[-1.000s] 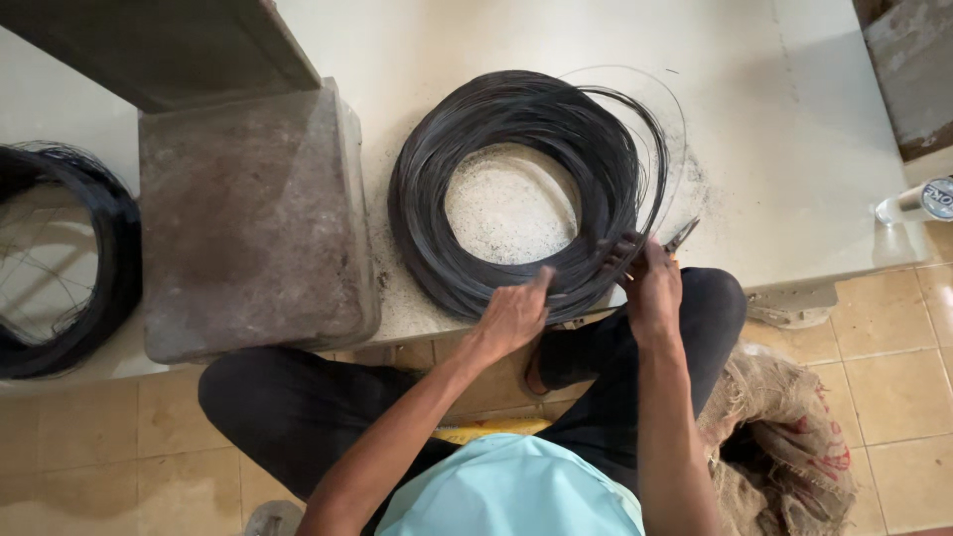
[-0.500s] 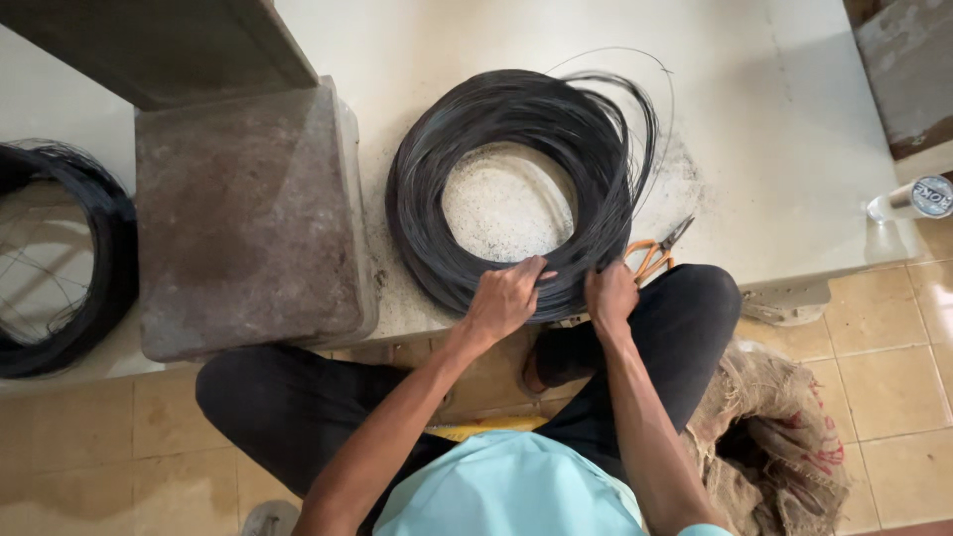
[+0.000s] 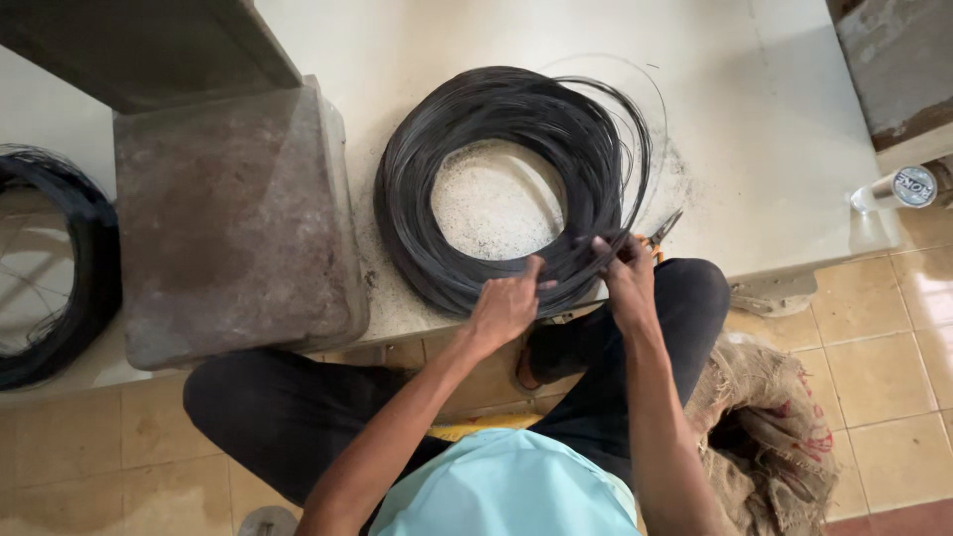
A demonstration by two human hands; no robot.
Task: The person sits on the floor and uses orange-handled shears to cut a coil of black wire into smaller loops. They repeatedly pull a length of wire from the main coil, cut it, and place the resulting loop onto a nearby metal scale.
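1. Head view, looking straight down: a big coil of dark wire [image 3: 511, 189] lies flat on the pale worktop [image 3: 774, 149], its near arc right at the worktop's front edge, approx. mid-width
2. Left hand [image 3: 504, 310] sits on the near arc of the coil, fingers curled onto the strands w/ thumb side toward the coil's hollow centre; clamped on a bunch of strands as far as can be seen
3. Right hand [image 3: 627, 273] is just beside the left, also at the near arc, fingertips pinched together on a few strands at the coil's front-right part
4. Hands are close but not touching; both wrists cross the front edge
5. Loose thin wire loops [image 3: 640, 99] spring out past the coil's far-right side, toward the back of the worktop
6. Pliers [image 3: 663, 230] w/ orange grips lie at the front edge, just right of the right hand, mostly hidden behind it
7. Grey stone block [image 3: 233, 218] stands on the worktop's left part, near the coil but apart from it
8. Second dark coil [image 3: 69, 268] at the far left edge, partly cut off
9. Off the worktop: burlap sack [image 3: 769, 427] on the tiled floor at right, beside the person's knee
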